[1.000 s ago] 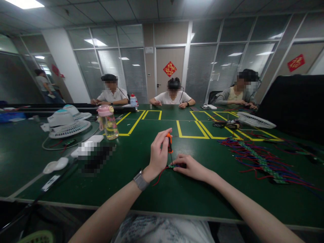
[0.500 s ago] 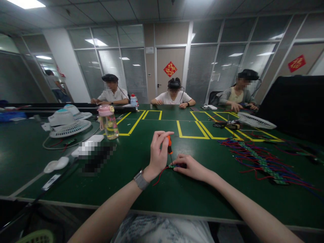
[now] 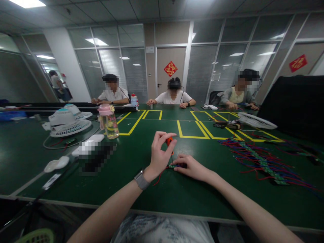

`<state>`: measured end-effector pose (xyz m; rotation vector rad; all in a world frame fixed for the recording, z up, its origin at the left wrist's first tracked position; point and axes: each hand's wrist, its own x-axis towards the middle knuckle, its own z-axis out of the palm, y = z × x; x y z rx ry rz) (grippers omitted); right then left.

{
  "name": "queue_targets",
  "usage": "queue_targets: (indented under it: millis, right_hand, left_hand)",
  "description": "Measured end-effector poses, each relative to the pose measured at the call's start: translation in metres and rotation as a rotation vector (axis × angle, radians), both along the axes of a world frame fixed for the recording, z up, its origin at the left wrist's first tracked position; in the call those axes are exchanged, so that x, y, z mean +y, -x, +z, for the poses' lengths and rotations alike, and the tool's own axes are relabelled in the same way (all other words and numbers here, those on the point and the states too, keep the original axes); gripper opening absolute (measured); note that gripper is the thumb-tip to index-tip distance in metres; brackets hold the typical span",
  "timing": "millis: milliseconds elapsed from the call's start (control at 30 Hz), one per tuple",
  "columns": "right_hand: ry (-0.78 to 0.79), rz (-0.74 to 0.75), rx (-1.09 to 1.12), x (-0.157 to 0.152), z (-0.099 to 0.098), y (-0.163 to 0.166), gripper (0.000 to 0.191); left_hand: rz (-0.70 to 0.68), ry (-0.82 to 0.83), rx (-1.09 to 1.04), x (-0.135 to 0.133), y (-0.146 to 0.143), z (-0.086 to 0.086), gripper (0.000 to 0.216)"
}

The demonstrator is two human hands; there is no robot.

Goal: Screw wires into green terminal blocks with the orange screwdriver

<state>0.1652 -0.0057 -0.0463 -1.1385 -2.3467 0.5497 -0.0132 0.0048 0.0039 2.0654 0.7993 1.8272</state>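
Near the middle of the green table, my left hand (image 3: 162,153) grips an orange and black screwdriver (image 3: 169,141) by its handle, with the thumb on the near side and the fingers around the top. The screwdriver stands nearly upright, and its thin shaft points down at a small green circuit board (image 3: 172,166). My right hand (image 3: 189,167) pinches the board's right side against the table. A red wire (image 3: 158,178) trails from the board toward me. The screwdriver's tip and what it meets are too small to make out.
A row of wired circuit boards (image 3: 263,160) lies to the right. Left of my hands stand a pink-lidded bottle (image 3: 108,123), white fans (image 3: 69,128) and a white case (image 3: 57,164). Yellow tape (image 3: 194,137) marks the table. A black box (image 3: 293,108) rises at right; people sit opposite.
My left thumb and fingers have shifted around the screwdriver's handle, and the thumb now lies farther right across it. My right hand and the board have stayed in place.
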Motion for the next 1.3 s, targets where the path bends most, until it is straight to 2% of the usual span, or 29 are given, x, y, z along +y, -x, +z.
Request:
queue_targets:
  millis: [133,233,333,567,700,800,1067,1300]
  right_hand:
    - [0.004,0.001,0.010,-0.0009,0.0019,0.0007,0.022]
    - [0.004,0.002,0.005,-0.0011,0.0029,0.0008,0.022]
    - [0.007,0.004,-0.004,-0.0007,0.0026,0.0002,0.023]
    - [0.010,0.001,0.002,-0.0007,0.0020,0.0003,0.022]
    - [0.010,0.009,0.003,-0.0005,0.0017,0.0004,0.022]
    - [0.013,0.009,0.004,0.0002,0.0003,0.0000,0.022]
    - [0.001,0.008,0.005,0.0000,0.0004,0.0002,0.022]
    - [0.007,0.004,0.006,-0.0006,0.0017,0.0002,0.023]
  left_hand:
    - [-0.128,0.065,-0.027,0.0012,-0.0007,-0.0024,0.032]
    - [-0.210,0.123,-0.090,0.0030,-0.0029,-0.0039,0.032]
    - [-0.192,0.136,-0.103,0.0034,-0.0039,-0.0031,0.027]
    - [-0.029,0.011,0.004,0.0013,-0.0001,-0.0008,0.017]
    - [-0.156,0.066,-0.024,0.0015,-0.0015,-0.0030,0.031]
    - [-0.225,0.119,-0.091,0.0018,-0.0030,-0.0036,0.031]
    - [-0.009,-0.017,-0.015,0.0001,0.0000,0.0006,0.015]
    - [-0.184,0.090,-0.074,0.0011,-0.0012,-0.0016,0.031]
